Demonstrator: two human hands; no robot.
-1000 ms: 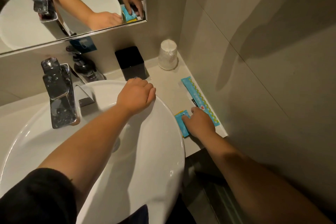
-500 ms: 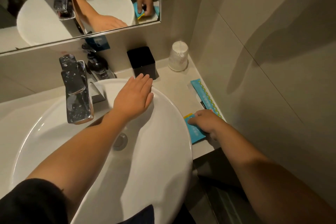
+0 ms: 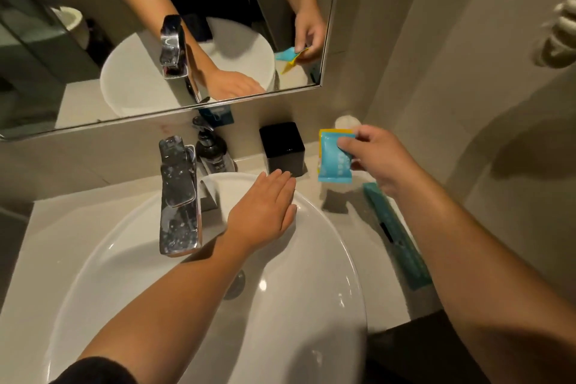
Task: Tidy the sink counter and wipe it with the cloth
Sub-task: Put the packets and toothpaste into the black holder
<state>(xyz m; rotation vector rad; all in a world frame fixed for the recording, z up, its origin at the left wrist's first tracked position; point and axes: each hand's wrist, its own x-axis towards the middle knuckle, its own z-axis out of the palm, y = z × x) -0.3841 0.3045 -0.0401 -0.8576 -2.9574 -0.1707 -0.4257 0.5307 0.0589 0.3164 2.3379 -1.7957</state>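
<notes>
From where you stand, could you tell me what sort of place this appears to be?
Most likely a hotel or guest bathroom: a white vessel basin with a chrome tap under a wall mirror, and small sealed amenity packets in the right hand.

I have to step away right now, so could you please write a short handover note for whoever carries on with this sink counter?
Left hand: open, palm down, flat on the back rim of the white basin, holding nothing.
Right hand: a pinch grip on two small sachets, blue over yellow, lifted clear above the counter.
On the counter: a long teal packet along the right wall, a black box, a soap pump bottle, and a wrapped cup in the back corner.
Done: sachets picked up.
Left: place the sachets, tidy the long packet, then wipe. No cloth is in view.
</notes>
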